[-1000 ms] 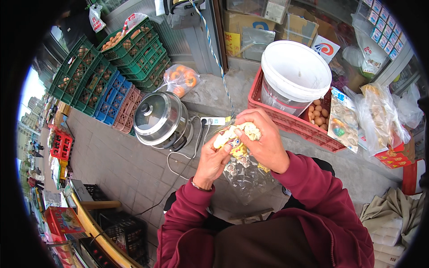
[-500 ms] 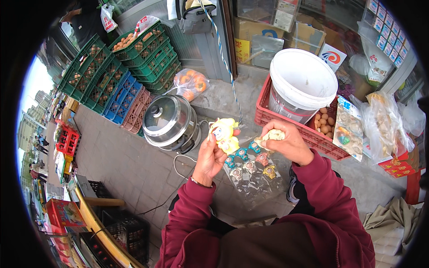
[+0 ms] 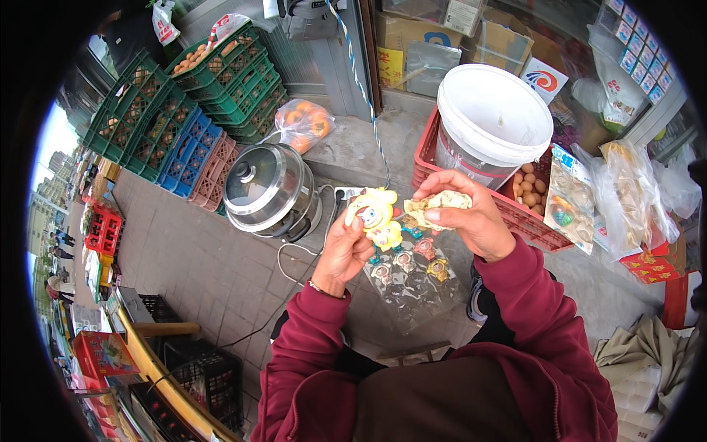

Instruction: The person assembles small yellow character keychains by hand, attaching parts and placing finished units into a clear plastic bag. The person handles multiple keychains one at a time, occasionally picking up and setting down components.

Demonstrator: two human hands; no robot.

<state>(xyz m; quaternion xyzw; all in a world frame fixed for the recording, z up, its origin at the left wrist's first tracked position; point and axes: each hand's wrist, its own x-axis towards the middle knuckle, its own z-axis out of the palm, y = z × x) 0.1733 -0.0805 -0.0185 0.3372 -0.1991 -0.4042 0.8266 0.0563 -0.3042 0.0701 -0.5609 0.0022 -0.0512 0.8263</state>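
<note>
Between the fingers and thumb of my left hand [image 3: 340, 256] is a yellow cartoon figurine [image 3: 384, 234], its pale face turned up. Close to its right side, my right hand [image 3: 482, 221] pinches a crumpled pale-beige piece of cloth [image 3: 440, 206] with brownish marks. A small gap shows between the cloth and the figurine. Lower down, a clear plastic tray [image 3: 412, 315] holds several small figures in teal, pink, white and yellow. My hands and the cloth cover part of its far end.
A lidded steel electric pot [image 3: 269, 188] stands left, its cable trailing over the paving. Stacked egg crates [image 3: 158, 140] rise behind it, near a bag of oranges [image 3: 303, 125]. At right, a red crate [image 3: 541, 230] holds a white bucket [image 3: 495, 121] and eggs. A black crate [image 3: 210, 383] sits lower left.
My right hand has brought the cloth lower and nearer to the figurine, and more of the cloth shows. The figurine has shifted slightly right in my left hand. The whole view has swung a little.
</note>
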